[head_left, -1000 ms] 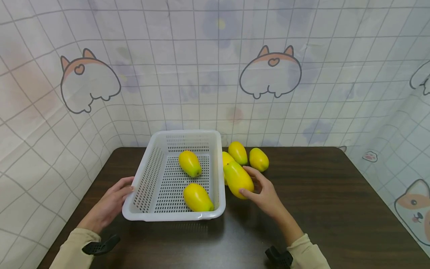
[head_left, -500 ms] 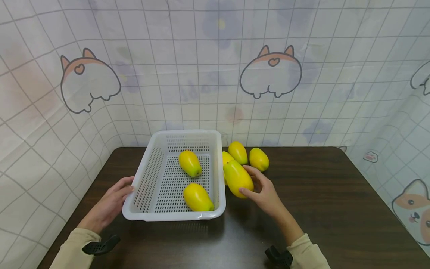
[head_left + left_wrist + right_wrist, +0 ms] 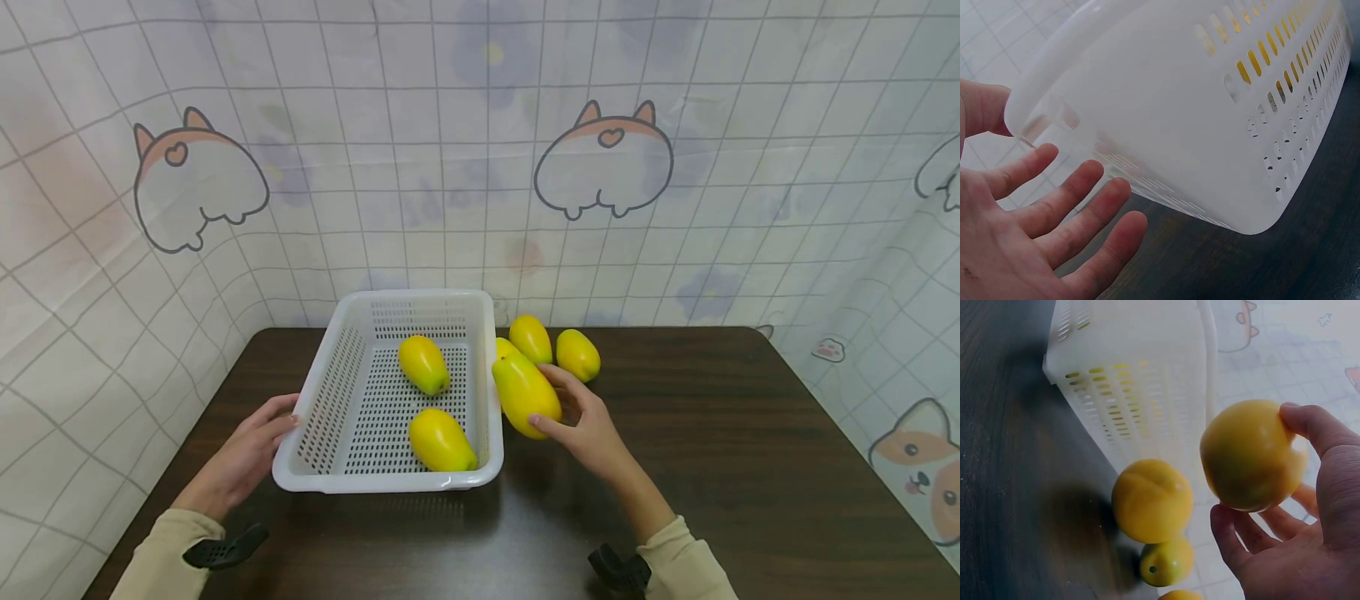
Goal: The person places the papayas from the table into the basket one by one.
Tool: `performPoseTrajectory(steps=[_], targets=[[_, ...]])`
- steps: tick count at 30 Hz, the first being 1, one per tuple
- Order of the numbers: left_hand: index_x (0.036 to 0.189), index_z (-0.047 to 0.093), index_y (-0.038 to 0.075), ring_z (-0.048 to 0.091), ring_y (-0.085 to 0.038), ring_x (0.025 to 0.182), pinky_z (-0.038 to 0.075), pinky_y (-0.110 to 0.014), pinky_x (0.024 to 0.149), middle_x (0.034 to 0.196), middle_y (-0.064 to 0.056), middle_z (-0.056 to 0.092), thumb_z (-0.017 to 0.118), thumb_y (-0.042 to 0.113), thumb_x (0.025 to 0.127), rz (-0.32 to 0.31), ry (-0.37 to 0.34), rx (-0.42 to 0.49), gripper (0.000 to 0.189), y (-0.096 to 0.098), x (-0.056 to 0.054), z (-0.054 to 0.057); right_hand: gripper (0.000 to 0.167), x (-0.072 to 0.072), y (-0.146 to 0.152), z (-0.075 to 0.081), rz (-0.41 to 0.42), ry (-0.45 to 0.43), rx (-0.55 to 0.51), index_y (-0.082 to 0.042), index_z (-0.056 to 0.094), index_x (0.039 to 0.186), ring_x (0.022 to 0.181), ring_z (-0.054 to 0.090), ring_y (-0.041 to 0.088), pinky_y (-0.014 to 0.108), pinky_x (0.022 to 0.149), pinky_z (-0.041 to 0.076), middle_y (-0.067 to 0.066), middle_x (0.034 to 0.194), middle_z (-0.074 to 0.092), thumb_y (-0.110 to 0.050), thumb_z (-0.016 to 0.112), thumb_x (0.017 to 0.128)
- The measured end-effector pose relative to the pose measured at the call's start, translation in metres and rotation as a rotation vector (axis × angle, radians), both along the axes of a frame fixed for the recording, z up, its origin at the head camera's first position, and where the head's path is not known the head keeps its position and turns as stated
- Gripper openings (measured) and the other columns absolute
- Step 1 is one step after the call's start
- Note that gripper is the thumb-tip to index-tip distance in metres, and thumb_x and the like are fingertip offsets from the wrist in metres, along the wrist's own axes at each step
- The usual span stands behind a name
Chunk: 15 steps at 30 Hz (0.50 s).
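Note:
A white slotted plastic basket stands on the dark table with two yellow papayas inside. At its left side my left hand holds the rim; in the left wrist view the thumb goes behind the rim and the fingers spread outside below it. My right hand grips another papaya between thumb and fingers, beside the basket's right wall. In the right wrist view this papaya is raised off the table, level with the basket's upper part.
Behind the held papaya, three more lie right of the basket: one papaya near the back edge, one papaya farther right, and one papaya mostly hidden. A patterned cloth hangs behind the wooden table.
My right hand has shifted slightly left and up with the papaya, bringing it closer to the basket's right rim. The left hand and basket have stayed in place.

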<state>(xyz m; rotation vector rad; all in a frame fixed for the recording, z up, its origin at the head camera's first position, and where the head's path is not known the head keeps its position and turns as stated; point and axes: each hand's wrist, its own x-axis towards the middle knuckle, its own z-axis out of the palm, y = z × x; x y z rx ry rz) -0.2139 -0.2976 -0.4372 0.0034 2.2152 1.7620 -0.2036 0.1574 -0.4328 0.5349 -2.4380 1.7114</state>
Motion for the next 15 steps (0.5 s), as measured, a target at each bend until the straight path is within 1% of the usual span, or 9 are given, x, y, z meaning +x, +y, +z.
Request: performPoseTrajectory(steps=[3, 9, 12, 15], targets=[[0.148, 0.025, 0.016, 0.058, -0.013, 0.112, 0.048, -0.040, 0.092, 0.132, 0.000, 0.049, 0.044, 0.041, 0.102, -0.004, 0.000, -0.003, 0.055, 0.0000, 0.0001, 0.0002, 0.060, -0.0001, -0.0014, 0.0018, 0.007, -0.009, -0.004, -0.020, 0.044, 0.142, 0.111, 0.058, 0.026, 0.038, 0.094, 0.049, 0.009, 0.136, 0.055, -0.018, 0.070, 0.087], [0.146, 0.028, 0.017, 0.058, -0.013, 0.111, 0.048, -0.040, 0.092, 0.128, 0.004, 0.050, 0.045, 0.042, 0.101, 0.007, -0.011, -0.003, 0.055, 0.0001, 0.0013, 0.0011, 0.059, -0.0010, -0.0038, 0.0040, 0.014, 0.002, 0.001, -0.021, 0.045, 0.141, 0.112, 0.058, 0.028, 0.029, 0.092, 0.049, 0.009, 0.135, 0.055, -0.020, 0.070, 0.087], [0.145, 0.030, 0.017, 0.058, -0.014, 0.111, 0.047, -0.039, 0.092, 0.127, 0.004, 0.051, 0.045, 0.042, 0.101, 0.009, -0.011, -0.001, 0.054, 0.0002, 0.0015, 0.0012, 0.060, -0.0015, -0.0049, 0.0047, 0.017, 0.003, -0.001, -0.021, 0.045, 0.141, 0.112, 0.058, 0.028, 0.029, 0.091, 0.049, 0.010, 0.134, 0.055, -0.020, 0.070, 0.087], [0.145, 0.030, 0.017, 0.058, -0.013, 0.111, 0.047, -0.039, 0.091, 0.127, 0.005, 0.051, 0.045, 0.041, 0.101, 0.008, -0.009, -0.001, 0.053, 0.0004, 0.0010, 0.0010, 0.060, -0.0023, -0.0058, 0.0059, 0.022, 0.005, -0.002, -0.020, 0.045, 0.141, 0.111, 0.058, 0.028, 0.030, 0.092, 0.049, 0.010, 0.134, 0.056, -0.020, 0.070, 0.087]])
